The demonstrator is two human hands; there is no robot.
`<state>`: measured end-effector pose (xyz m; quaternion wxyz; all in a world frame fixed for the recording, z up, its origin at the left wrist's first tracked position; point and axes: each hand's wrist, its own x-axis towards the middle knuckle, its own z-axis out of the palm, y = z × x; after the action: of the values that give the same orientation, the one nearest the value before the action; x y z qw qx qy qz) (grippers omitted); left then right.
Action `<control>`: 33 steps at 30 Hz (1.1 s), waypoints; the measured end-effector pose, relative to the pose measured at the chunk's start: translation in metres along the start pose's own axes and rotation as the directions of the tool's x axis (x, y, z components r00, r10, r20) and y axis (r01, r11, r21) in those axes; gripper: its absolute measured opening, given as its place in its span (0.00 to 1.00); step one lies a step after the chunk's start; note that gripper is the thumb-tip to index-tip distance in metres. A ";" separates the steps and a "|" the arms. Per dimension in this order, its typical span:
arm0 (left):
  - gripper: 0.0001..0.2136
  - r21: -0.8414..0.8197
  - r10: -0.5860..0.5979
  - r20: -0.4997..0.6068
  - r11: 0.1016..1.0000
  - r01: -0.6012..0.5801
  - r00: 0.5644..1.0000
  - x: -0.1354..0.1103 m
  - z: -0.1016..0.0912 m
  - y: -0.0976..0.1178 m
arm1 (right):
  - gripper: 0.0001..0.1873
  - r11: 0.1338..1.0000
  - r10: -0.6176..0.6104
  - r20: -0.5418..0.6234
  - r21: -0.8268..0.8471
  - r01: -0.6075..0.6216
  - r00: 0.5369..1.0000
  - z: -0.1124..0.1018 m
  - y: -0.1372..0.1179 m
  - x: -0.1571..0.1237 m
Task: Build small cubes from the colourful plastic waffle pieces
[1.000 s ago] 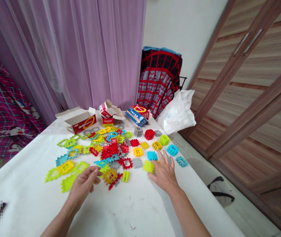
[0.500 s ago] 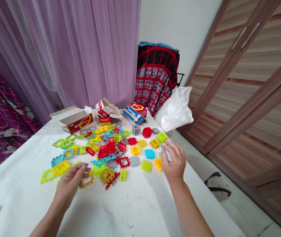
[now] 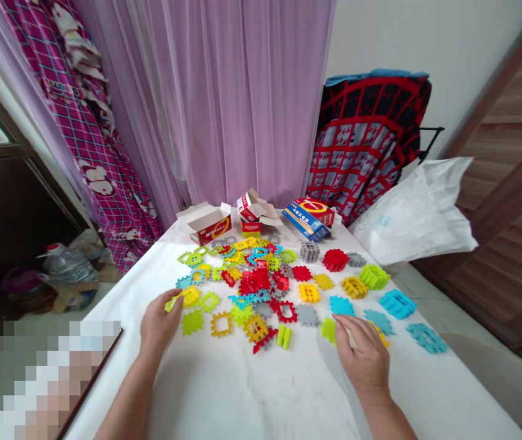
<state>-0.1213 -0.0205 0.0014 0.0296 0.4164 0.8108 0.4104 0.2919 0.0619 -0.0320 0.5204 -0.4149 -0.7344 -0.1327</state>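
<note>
On the white-covered table (image 3: pixel 252 397), toothed plastic pieces (image 3: pixel 252 283) are scattered: lime, yellow, red, blue, gray.
A flat, solid lime square (image 3: pixel 328 330) is seen just left of the right hand (image 3: pixel 365 357), partly hidden; a yellow piece (image 3: pixel 191 296) is seen beside the left hand (image 3: pixel 158 324). Whether either grip is closed on anything cannot be told.

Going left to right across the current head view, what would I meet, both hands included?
Clear plastic bottle, person's bare left hand, yellow square plastic frame, lime-green plastic rods, grey toothed plastic square, person's bare right hand, turquoise toothed plastic stack.
</note>
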 end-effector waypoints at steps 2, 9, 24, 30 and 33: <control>0.12 0.022 0.105 0.085 0.994 -0.107 0.991 -0.005 0.006 0.009 | 0.09 1.000 -0.007 0.001 0.008 0.007 1.000 0.001 -0.001 0.000; 0.17 0.436 0.282 0.331 0.800 -0.411 0.901 -0.019 0.021 0.032 | 0.09 1.000 -0.016 0.010 0.020 0.016 1.000 0.004 -0.009 -0.001; 0.19 0.241 0.481 0.140 0.831 -0.501 0.865 -0.015 0.031 0.022 | 0.09 0.996 -0.004 0.040 0.085 0.001 0.999 0.009 -0.019 -0.003; 0.22 -0.125 0.659 0.267 0.747 -0.653 0.703 -0.052 0.046 0.054 | 0.11 0.962 0.086 0.143 0.244 -0.119 0.986 0.012 -0.053 0.002; 0.25 -0.197 0.722 0.273 0.689 -0.698 0.636 -0.076 0.060 0.068 | 0.13 0.887 0.155 0.273 0.385 -0.255 0.949 0.015 -0.075 0.002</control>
<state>-0.0042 -0.0136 -0.0134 0.0160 0.7621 0.5492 0.3425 0.2257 0.0262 -0.0188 0.5174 -0.3833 -0.7535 0.1325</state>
